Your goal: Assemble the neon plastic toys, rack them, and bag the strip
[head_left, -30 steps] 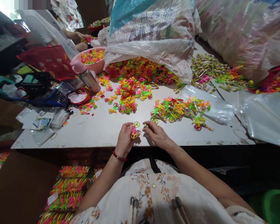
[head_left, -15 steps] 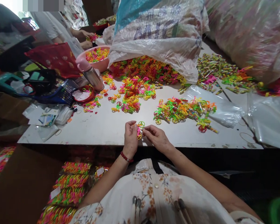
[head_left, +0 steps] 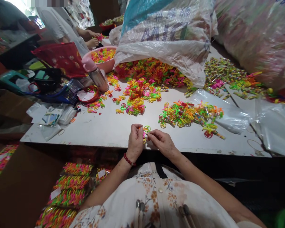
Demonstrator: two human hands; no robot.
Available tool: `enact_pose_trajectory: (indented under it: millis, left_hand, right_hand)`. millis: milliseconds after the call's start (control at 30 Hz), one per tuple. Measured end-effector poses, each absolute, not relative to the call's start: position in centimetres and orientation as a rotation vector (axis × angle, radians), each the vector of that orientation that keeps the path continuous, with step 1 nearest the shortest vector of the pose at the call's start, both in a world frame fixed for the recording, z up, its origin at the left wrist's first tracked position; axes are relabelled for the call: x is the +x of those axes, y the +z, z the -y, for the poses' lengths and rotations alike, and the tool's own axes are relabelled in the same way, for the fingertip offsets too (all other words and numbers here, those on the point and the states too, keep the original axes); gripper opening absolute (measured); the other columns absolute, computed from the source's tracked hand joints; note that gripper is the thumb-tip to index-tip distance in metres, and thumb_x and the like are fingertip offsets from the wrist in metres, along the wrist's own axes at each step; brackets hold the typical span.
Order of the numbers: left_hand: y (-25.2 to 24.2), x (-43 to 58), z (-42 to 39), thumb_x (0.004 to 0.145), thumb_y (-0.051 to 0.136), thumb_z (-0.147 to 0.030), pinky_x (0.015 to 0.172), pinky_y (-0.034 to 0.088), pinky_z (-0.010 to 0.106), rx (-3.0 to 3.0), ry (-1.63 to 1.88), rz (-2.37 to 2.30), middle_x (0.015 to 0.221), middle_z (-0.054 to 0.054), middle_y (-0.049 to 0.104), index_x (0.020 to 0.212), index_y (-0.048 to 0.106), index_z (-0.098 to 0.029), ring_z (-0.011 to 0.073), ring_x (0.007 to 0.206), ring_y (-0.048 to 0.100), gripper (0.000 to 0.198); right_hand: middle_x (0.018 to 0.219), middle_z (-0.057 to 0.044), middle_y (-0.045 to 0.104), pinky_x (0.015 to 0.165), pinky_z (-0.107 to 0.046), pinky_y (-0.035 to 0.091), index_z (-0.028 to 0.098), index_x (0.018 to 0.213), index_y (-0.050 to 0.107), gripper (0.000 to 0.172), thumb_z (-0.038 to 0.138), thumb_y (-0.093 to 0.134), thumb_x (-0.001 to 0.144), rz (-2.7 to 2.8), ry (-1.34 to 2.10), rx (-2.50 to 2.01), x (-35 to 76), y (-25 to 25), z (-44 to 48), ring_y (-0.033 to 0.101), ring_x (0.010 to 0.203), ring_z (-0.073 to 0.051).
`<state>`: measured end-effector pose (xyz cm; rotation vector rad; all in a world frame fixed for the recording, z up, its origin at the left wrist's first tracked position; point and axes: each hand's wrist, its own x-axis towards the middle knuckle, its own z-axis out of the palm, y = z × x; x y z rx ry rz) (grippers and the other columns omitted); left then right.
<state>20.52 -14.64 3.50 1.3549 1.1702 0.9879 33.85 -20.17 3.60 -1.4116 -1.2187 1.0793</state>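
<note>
My left hand (head_left: 136, 141), with a red bead bracelet on the wrist, is closed around a small plastic toy bicycle (head_left: 147, 129) just above the table's front edge. The toy has a green spoked wheel, a yellow wheel and pink parts; my left fingers hide some of it. From the other side, my right hand (head_left: 163, 143) pinches at the same toy with thumb and forefinger. Beyond my hands lies a pile of similar toys (head_left: 135, 98). A second pile (head_left: 180, 114), with printed tubes among the toys, lies to the right.
A big woven sack (head_left: 166, 34) spills toys onto the white table (head_left: 104, 129). At the left are a flask (head_left: 98, 79), a pink basin (head_left: 106, 66) and a blue basket (head_left: 66, 93). Clear plastic bags (head_left: 275, 123) lie right. A co-worker's hands (head_left: 93, 38) are behind.
The view has shifted slightly, so the table appears a little further right. My right fingertips are closer to my left hand, at the toy bicycle. My left hand still holds it.
</note>
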Motion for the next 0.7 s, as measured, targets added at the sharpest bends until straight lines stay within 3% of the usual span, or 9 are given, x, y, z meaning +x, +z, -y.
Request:
enact_pose_trajectory:
  millis: [167,367,567,700]
  left_hand:
    - [4.1,20.4,14.5,0.092,0.048,-0.034,0.060,0.040,0.023,1.326,0.865,-1.185,0.079,-0.002,0.054,0.096,0.049,-0.019,0.0105,0.064,0.049,0.016]
    - [4.8,20.4,15.1,0.093,0.046,-0.029,0.066,0.039,0.026,1.612,0.936,-1.278,0.081,0.000,0.055,0.100,0.048,-0.019,0.0122,0.068,0.052,0.012]
    - [3.8,20.1,14.8,0.093,0.045,-0.032,0.064,0.039,0.025,1.510,0.911,-1.245,0.079,-0.002,0.051,0.099,0.047,-0.020,0.0123,0.067,0.050,0.014]
    - [2.7,20.0,15.1,0.093,0.047,-0.034,0.064,0.039,0.024,1.460,0.958,-1.207,0.077,-0.003,0.048,0.100,0.046,-0.021,0.0114,0.066,0.048,0.016]
  right_hand:
    - [0.079,-0.003,0.070,0.067,-0.025,0.047,0.018,0.090,0.068,0.025,0.041,0.058,0.089,1.230,0.935,-1.409,33.4,3.2,20.4,0.061,0.070,-0.015]
    - [0.075,-0.001,0.068,0.056,-0.022,0.043,0.017,0.086,0.068,0.026,0.042,0.060,0.087,1.113,1.104,-1.333,33.3,3.4,20.4,0.055,0.060,-0.011]
    - [0.077,-0.002,0.069,0.068,-0.024,0.046,0.017,0.086,0.070,0.022,0.037,0.059,0.089,1.267,1.008,-1.329,33.0,3.7,20.4,0.060,0.070,-0.013]
    - [0.075,-0.002,0.067,0.066,-0.024,0.044,0.017,0.088,0.069,0.022,0.032,0.053,0.092,1.449,0.875,-1.392,32.4,3.4,20.9,0.058,0.067,-0.013]
